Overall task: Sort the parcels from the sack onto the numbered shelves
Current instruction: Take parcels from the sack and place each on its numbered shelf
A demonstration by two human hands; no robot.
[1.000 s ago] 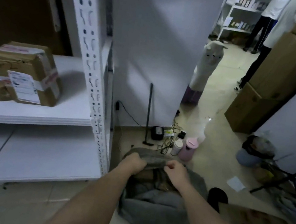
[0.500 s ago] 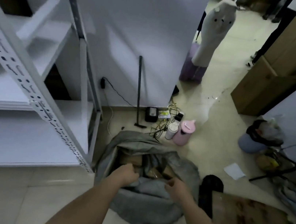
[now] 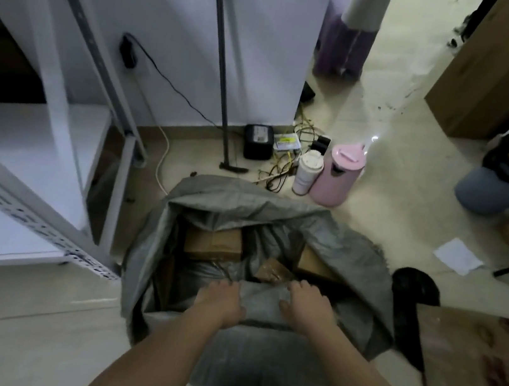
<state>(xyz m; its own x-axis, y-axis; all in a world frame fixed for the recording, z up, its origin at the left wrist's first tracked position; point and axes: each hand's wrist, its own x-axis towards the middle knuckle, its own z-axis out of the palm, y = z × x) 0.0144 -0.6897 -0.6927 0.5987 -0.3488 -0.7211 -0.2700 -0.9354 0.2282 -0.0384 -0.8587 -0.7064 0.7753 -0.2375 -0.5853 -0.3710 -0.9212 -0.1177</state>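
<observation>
A grey sack (image 3: 348,240) lies open on the floor in front of me. Inside it I see a brown cardboard parcel (image 3: 212,242), a small taped brown parcel (image 3: 273,270), another brown box (image 3: 313,263) at the right and a grey plastic mailer (image 3: 201,275). My left hand (image 3: 222,302) and my right hand (image 3: 307,306) both grip the near edge of the sack's mouth, fingers curled over the fabric. The white shelf unit (image 3: 23,138) stands to the left; its numbers are out of sight.
A pink kettle (image 3: 338,174), a white cup (image 3: 307,172), a black adapter (image 3: 257,142) and tangled cables lie beyond the sack by the white wall. A dark pole (image 3: 222,65) leans there. A black shoe (image 3: 413,292), white paper (image 3: 458,256), cardboard boxes and a bin sit right.
My view has tipped down from the shelves to the sack. Both hands pulled the sack's near edge toward me, opening its mouth wider and exposing the parcels.
</observation>
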